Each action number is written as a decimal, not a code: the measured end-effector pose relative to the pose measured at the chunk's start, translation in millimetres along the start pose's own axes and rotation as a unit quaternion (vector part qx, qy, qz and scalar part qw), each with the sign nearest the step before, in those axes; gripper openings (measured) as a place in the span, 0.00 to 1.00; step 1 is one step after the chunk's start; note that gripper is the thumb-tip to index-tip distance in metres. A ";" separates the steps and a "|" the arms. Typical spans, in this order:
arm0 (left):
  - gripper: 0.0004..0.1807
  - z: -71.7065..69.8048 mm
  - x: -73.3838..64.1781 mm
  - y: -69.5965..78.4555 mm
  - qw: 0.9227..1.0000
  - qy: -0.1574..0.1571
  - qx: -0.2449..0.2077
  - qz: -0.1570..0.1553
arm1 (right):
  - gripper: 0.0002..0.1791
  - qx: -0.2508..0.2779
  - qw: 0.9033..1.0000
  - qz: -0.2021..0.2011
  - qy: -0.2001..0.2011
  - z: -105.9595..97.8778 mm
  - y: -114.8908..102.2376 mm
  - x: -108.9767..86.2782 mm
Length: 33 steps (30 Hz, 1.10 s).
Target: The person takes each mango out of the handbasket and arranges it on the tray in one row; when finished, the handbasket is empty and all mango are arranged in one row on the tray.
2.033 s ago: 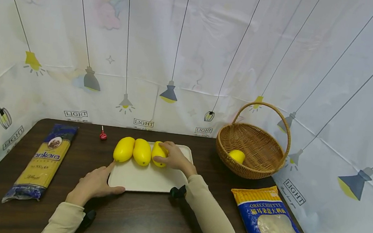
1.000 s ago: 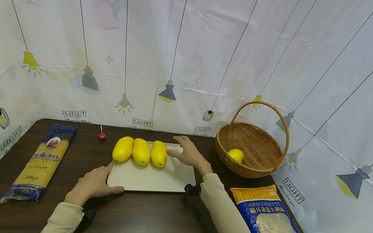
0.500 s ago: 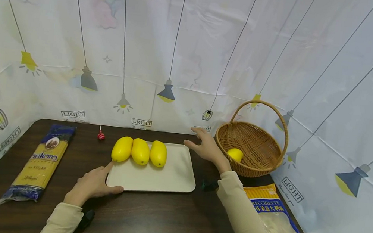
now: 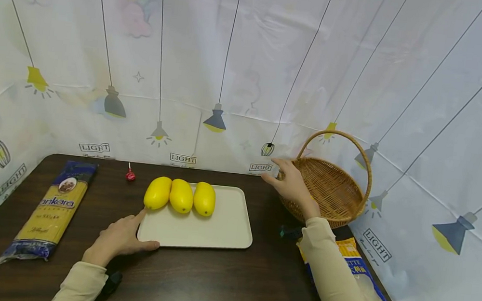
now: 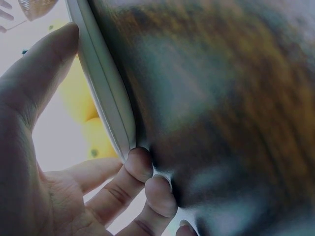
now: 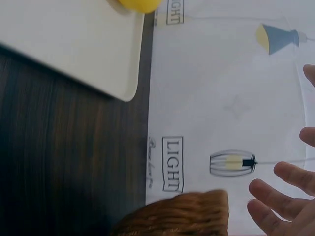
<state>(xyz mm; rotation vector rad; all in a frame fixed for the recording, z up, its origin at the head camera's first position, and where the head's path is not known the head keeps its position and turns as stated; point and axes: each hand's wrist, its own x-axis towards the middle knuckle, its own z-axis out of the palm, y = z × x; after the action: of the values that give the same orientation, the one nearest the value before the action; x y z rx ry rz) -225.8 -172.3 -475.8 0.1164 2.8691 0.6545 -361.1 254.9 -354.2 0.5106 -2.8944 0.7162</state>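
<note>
Three smooth yellow mango-like fruits (image 4: 181,196) lie side by side on the back left of a cream rectangular tray (image 4: 220,226). My left hand (image 4: 121,237) spans the tray's front left corner, its thumb and index finger straight against the rim, as the left wrist view also shows. My right hand (image 4: 291,184), fingers spread and holding nothing, hovers over the left rim of a wicker basket (image 4: 335,188) with a tall handle. In the head view the hand covers that part of the basket, and the yellow fruit inside is hidden. The right wrist view catches the basket's rim (image 6: 182,211) beside the fingers.
A blue and yellow pasta packet (image 4: 52,210) lies at the table's left. Near the back edge is a red lollipop (image 4: 130,175). A blue orecchiette bag (image 4: 377,294) sits at the right, partly behind the right sleeve. A printed cloth (image 4: 248,73) hangs behind the dark table (image 4: 206,283).
My right hand has let go of the rightmost fruit on the tray and moved right, over to the basket's left side. My left hand has stayed at the tray's corner.
</note>
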 end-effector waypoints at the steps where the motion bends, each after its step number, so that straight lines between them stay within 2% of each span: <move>1: 0.65 0.1 0.0 0.0 1.000 0.000 -0.001 0.000 | 0.41 0.005 1.000 0.009 0.000 -2.0 2.8 -1.4; 16: 0.65 -0.8 -0.4 0.9 1.000 -0.003 -0.003 -0.007 | 0.42 0.028 0.997 0.079 -0.003 -14.6 55.3 -13.9; 33: 0.65 -2.8 -1.5 3.1 1.000 -0.001 -0.003 -0.004 | 0.46 0.021 0.992 0.117 -0.041 -18.2 86.0 -20.6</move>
<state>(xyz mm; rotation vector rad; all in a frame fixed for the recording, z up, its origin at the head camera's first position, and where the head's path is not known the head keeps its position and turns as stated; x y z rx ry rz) -224.8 -170.9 -471.7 0.1043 2.8641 0.6604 -371.3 341.0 -379.3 0.2107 -3.0546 0.8058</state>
